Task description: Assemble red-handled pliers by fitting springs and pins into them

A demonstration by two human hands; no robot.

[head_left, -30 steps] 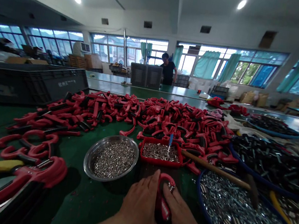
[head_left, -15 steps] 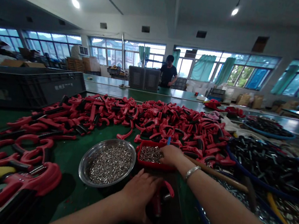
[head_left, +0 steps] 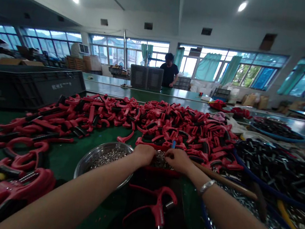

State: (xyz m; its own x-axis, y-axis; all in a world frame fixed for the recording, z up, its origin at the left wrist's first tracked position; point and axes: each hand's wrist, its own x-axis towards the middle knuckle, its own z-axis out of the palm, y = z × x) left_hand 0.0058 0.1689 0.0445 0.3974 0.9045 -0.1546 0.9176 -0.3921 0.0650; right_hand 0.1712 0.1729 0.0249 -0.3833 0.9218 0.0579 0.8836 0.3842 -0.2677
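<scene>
My left hand (head_left: 144, 155) is over the left end of a small red tray (head_left: 161, 171), fingers curled down. Its fingertips are hidden, so what it grips cannot be made out. Facing it, my right hand (head_left: 177, 160) has thumb and fingers pinched together above the small metal parts (head_left: 160, 157) in that tray; anything between them is too small to tell. Nearer me, a red two-handled piece (head_left: 158, 207) with a coil spring lies on a dark pad (head_left: 172, 228). A metal bowl (head_left: 82, 161) of small metal pins is partly behind my left forearm.
A wide heap of red and black handles (head_left: 151, 120) lies beyond. A wooden-handled hammer (head_left: 228, 180) and blue-rimmed basins (head_left: 249, 173) of parts are on the right. A grey crate (head_left: 56, 88) stands far left. A person (head_left: 169, 71) stands across the tables.
My left hand has left the red two-handled piece and moved forward to the red tray, uncovering the piece. My right hand has stayed at the tray, its fingers now lifted and pinched.
</scene>
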